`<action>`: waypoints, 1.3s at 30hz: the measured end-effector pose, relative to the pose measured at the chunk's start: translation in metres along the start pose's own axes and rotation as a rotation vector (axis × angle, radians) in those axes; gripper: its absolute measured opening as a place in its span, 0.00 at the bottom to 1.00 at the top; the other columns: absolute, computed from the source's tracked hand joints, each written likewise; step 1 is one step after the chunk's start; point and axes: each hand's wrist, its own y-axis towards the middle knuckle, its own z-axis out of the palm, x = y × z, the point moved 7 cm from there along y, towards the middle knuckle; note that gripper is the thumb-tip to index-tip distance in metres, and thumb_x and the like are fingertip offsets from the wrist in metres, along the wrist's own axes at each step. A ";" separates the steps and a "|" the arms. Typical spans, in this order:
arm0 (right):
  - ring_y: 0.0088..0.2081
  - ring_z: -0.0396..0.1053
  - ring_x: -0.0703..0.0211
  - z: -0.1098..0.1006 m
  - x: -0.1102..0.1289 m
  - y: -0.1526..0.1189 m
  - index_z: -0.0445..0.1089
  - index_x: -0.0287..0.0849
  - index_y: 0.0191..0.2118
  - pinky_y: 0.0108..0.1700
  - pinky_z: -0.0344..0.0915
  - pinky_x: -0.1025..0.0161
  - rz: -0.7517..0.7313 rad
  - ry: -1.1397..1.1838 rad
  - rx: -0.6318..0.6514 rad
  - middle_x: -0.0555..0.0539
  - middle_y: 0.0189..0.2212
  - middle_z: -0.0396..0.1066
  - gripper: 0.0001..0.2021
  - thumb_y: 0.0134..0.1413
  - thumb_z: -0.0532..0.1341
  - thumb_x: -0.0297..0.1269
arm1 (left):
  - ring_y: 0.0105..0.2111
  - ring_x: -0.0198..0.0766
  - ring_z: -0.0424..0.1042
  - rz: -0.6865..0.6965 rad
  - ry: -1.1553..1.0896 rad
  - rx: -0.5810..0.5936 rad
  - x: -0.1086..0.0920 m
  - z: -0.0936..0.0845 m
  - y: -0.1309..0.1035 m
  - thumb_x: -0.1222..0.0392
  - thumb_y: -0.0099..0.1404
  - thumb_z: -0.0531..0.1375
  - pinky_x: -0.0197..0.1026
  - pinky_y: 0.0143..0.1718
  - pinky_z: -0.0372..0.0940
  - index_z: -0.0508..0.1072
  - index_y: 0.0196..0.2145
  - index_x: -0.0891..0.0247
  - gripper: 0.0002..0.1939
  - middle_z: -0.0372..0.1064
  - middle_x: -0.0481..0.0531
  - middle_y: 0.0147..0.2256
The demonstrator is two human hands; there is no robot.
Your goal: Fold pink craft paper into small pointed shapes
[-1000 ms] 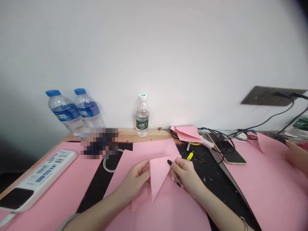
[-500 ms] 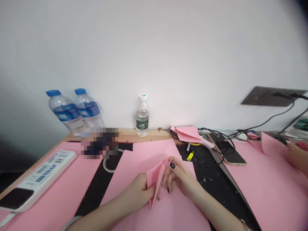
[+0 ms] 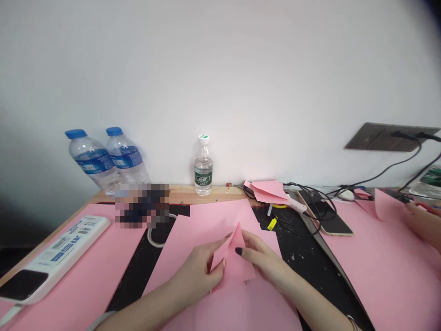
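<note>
A folded piece of pink paper [image 3: 231,257] is held up between both hands, its pointed tip turned upward and its layers partly spread. My left hand [image 3: 203,266] pinches its left side, thumb in front and fingers behind. On the right side, my right hand [image 3: 262,255] grips it with the dark-nailed thumb on the front face; its other fingers are mostly hidden behind the paper. Beneath the hands lie large pink sheets [image 3: 179,248] on a black mat [image 3: 303,262].
Two blue-capped bottles [image 3: 91,158] lean at the left behind a white power bank-like device [image 3: 65,248]. A small water bottle [image 3: 203,170] stands by the wall. Folded pink paper [image 3: 268,191], cables and a phone [image 3: 327,216] lie right. Another person's hand [image 3: 423,220] holds pink paper.
The folded paper has turned and spread, so its front face now shows. My right hand has gone from loosely curled beside it to gripping its right side.
</note>
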 end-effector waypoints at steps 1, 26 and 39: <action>0.30 0.70 0.61 0.003 0.003 0.000 0.67 0.40 0.45 0.36 0.66 0.63 -0.019 0.008 0.017 0.47 0.34 0.72 0.15 0.48 0.61 0.32 | 0.31 0.38 0.70 0.001 -0.033 0.011 -0.001 0.000 0.000 0.71 0.58 0.51 0.37 0.34 0.64 0.73 0.43 0.66 0.17 0.73 0.50 0.33; 0.29 0.73 0.59 -0.017 -0.006 0.000 0.75 0.38 0.38 0.29 0.70 0.65 0.001 0.198 -0.086 0.44 0.34 0.75 0.11 0.45 0.62 0.27 | 0.38 0.42 0.72 -0.257 -0.740 -0.044 0.037 -0.017 0.006 0.67 0.52 0.63 0.39 0.41 0.63 0.79 0.33 0.65 0.09 0.76 0.55 0.36; 0.20 0.73 0.56 -0.020 -0.007 0.002 0.73 0.37 0.28 0.23 0.69 0.65 0.013 0.253 -0.082 0.45 0.18 0.73 0.06 0.44 0.58 0.27 | 0.22 0.35 0.68 -0.233 -0.858 0.025 0.033 -0.012 0.007 0.69 0.53 0.57 0.36 0.24 0.61 0.75 0.23 0.67 0.06 0.70 0.51 0.22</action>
